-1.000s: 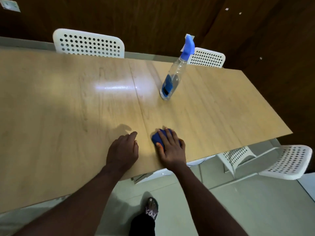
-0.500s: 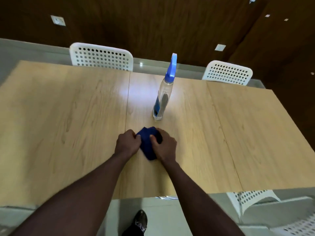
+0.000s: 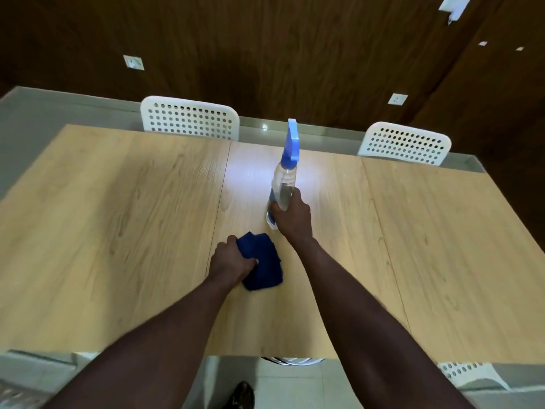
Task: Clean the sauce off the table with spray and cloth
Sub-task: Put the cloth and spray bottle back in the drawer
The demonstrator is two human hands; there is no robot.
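A clear spray bottle (image 3: pixel 283 181) with a blue trigger head stands upright near the middle of the light wooden table (image 3: pixel 118 231). My right hand (image 3: pixel 292 215) grips the bottle's lower body. A bunched dark blue cloth (image 3: pixel 262 265) lies on the table nearer to me. My left hand (image 3: pixel 231 261) grips the cloth's left side and rests on the table. I see no sauce on the tabletop.
Two white perforated chairs (image 3: pixel 190 118) (image 3: pixel 405 143) stand at the table's far edge. Parts of other white chairs (image 3: pixel 463 371) show below the near edge. A dark wood-panelled wall is behind. My shoe (image 3: pixel 241 394) is on the tiled floor.
My right hand has let go of the cloth and moved forward onto the spray bottle. My left hand keeps hold of the cloth. My view has shifted to face the table squarely.
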